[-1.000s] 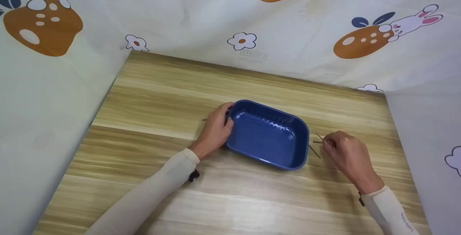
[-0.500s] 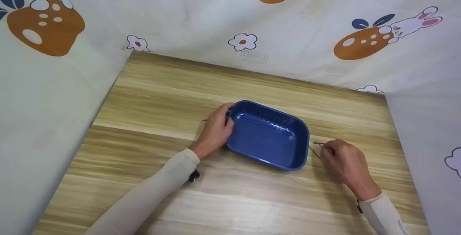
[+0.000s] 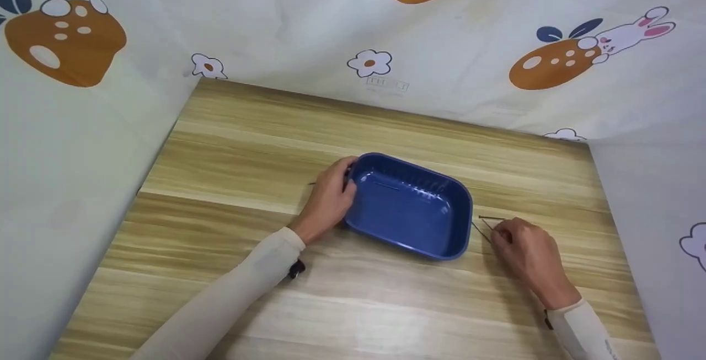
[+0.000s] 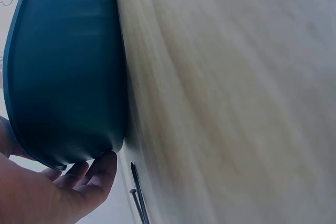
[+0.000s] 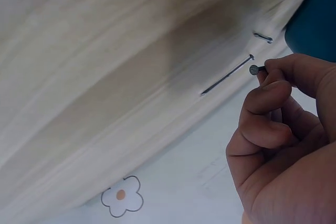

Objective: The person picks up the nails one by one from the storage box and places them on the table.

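A blue rectangular plastic basin (image 3: pixel 408 214) stands on the wooden table. My left hand (image 3: pixel 329 194) grips its left end, fingertips against the outer wall in the left wrist view. Just right of the basin, my right hand (image 3: pixel 532 255) pinches a nail (image 5: pixel 255 70) between thumb and finger, its round head showing in the right wrist view. A second nail (image 5: pixel 226 77) lies on the table close to these fingers. Another nail (image 3: pixel 481 232) rests against or right beside the basin's right end. Inside the basin I see only its bare bottom.
Two nails (image 4: pixel 137 198) lie on the table near the left hand; the head view shows just a tip (image 3: pixel 312 183) sticking out. White patterned cloth (image 3: pixel 309 23) rises behind the wooden table (image 3: pixel 248 123) and along both sides.
My right hand has shifted slightly toward the near side, and the pinched nail has lowered with it. More of the nail lying on the table shows. Left hand and basin stay put.
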Demonstrator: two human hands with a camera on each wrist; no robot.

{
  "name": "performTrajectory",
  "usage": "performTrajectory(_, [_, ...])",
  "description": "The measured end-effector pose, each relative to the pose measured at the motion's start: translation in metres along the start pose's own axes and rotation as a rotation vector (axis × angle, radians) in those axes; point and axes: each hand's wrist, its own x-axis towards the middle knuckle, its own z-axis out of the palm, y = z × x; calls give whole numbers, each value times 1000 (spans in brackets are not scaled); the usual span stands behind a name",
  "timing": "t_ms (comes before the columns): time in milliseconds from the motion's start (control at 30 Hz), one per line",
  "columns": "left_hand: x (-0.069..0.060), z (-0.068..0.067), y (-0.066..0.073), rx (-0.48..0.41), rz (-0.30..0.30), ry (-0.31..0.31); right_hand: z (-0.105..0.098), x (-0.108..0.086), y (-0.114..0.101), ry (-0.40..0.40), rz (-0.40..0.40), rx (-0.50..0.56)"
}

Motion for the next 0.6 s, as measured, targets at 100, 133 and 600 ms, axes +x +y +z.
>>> performTrajectory(100, [0,-1,0,-1,2,1,2,-1,2,-12,7,5])
performTrajectory(133, [0,-1,0,-1,3,0,2,-2,3,-16,9,5])
performTrajectory(600, [1,-1,0,-5,-4,-13,7,-7,10,-51,43,17])
